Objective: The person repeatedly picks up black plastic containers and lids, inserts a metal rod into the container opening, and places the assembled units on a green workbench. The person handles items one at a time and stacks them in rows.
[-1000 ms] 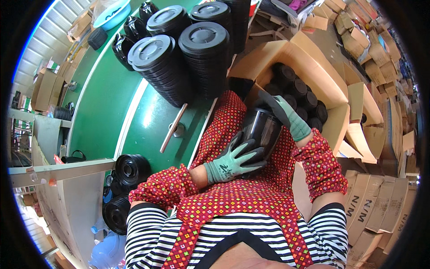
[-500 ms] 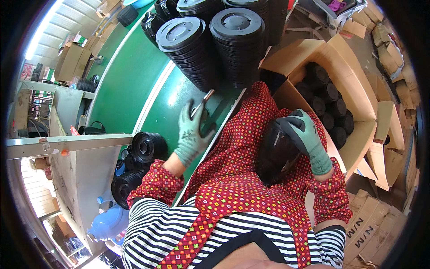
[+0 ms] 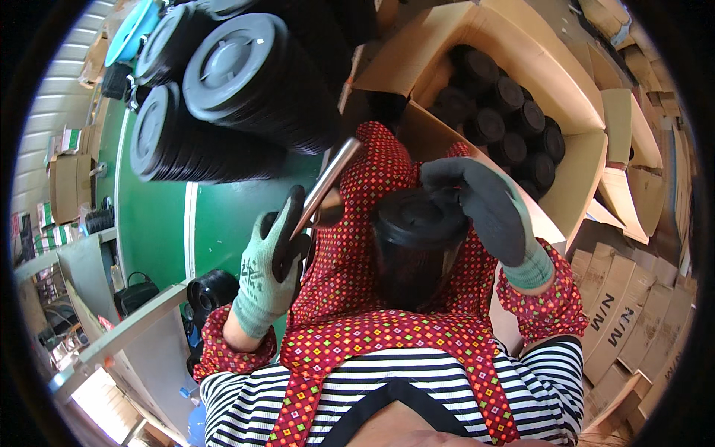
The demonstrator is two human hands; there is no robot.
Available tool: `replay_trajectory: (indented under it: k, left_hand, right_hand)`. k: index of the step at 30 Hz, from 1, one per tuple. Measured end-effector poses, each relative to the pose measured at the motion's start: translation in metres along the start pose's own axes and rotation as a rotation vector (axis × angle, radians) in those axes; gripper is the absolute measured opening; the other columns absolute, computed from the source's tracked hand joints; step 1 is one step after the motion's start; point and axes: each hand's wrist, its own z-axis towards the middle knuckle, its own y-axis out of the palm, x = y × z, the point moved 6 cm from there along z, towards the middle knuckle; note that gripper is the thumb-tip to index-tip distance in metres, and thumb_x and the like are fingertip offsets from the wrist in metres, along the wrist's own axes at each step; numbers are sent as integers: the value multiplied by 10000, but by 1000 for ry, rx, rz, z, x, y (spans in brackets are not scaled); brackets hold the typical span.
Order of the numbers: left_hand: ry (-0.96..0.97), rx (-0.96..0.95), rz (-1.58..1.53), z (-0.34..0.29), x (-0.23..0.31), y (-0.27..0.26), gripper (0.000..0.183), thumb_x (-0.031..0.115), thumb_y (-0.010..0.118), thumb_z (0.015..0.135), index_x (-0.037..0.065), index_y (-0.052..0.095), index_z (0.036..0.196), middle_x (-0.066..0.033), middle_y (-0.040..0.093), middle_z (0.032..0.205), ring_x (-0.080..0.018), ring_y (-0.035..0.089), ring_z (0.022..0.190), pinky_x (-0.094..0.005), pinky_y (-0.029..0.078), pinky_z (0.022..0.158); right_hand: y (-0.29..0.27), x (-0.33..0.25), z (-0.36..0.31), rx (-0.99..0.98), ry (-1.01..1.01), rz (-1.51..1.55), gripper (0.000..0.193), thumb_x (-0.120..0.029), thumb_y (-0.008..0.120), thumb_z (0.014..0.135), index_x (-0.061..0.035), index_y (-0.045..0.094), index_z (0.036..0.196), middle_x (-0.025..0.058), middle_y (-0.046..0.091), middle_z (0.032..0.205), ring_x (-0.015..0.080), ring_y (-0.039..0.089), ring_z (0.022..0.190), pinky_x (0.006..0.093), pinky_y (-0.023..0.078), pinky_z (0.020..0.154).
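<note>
My left hand (image 3: 269, 272), in a green glove with dark fingertips, is closed on a shiny, tapered metal tool (image 3: 330, 179) that points up and away to the right. I cannot make out its exact kind. In my lap, on the red patterned apron (image 3: 350, 279), stands a glossy black plastic pot (image 3: 413, 272) with a round black lid (image 3: 419, 214) facing up. My right hand (image 3: 488, 208), gloved alike, is beside and partly over the lid's right edge. Its fingers reach leftward, apart from the thumb; whether they touch the lid is unclear.
Tall stacks of black lids (image 3: 246, 82) stand on the green-topped table (image 3: 220, 223) at the far left. To the right, an open cardboard box (image 3: 588, 160) holds several black pots (image 3: 506, 145). Flattened cartons (image 3: 633, 313) lie right of me; a metal rail (image 3: 123, 335) crosses at left.
My view has shifted. The left hand has brought the metal tool off the table toward my lap. The pot has turned upright with its lid up, and my right hand has shifted to its edge.
</note>
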Motion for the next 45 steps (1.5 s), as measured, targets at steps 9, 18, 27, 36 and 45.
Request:
replay_trajectory:
  k: [9, 18, 27, 36, 45]
  left_hand:
    - [286, -496, -311, 96, 108, -26, 717, 40, 812, 789, -8, 572, 1464, -280, 565, 1360, -414, 667, 1180, -429, 535, 1008]
    - [655, -492, -555, 125, 93, 11, 432, 241, 481, 1018, -37, 716, 1251, -269, 666, 1334, -476, 557, 1344, -585, 400, 1132]
    - [491, -262, -232, 98, 157, 38, 523, 174, 674, 891, -74, 634, 1350, -255, 672, 1319, -464, 623, 1266, -526, 457, 1118]
    - [607, -172, 12, 103, 198, 82, 478, 315, 654, 865, -34, 696, 1190, -172, 654, 1089, -329, 609, 1038, -548, 469, 930]
    - [753, -570, -652, 95, 123, 43, 390, 373, 674, 968, 110, 738, 1247, -137, 687, 1317, -366, 594, 1326, -574, 405, 1124]
  right_hand:
    - [8, -41, 80, -74, -615, -949, 292, -261, 618, 949, -50, 758, 1093, 124, 712, 1007, 345, 649, 943, 525, 438, 1004]
    - [-18, 3, 79, -33, -135, -617, 436, -391, 607, 1034, -5, 732, 871, 152, 718, 832, 359, 686, 827, 441, 495, 771]
    - [-22, 44, 61, -10, -613, -575, 350, -216, 646, 1026, -11, 625, 1310, 182, 633, 1331, 336, 614, 1249, 421, 469, 1093]
    - [-12, 21, 47, -67, -683, -689, 377, -147, 634, 1003, -4, 599, 1350, 192, 628, 1284, 376, 592, 1233, 459, 460, 1098]
    - [-9, 2, 52, -84, -546, -761, 297, -122, 622, 979, 16, 646, 1241, 204, 673, 1121, 409, 611, 1103, 488, 492, 1008]
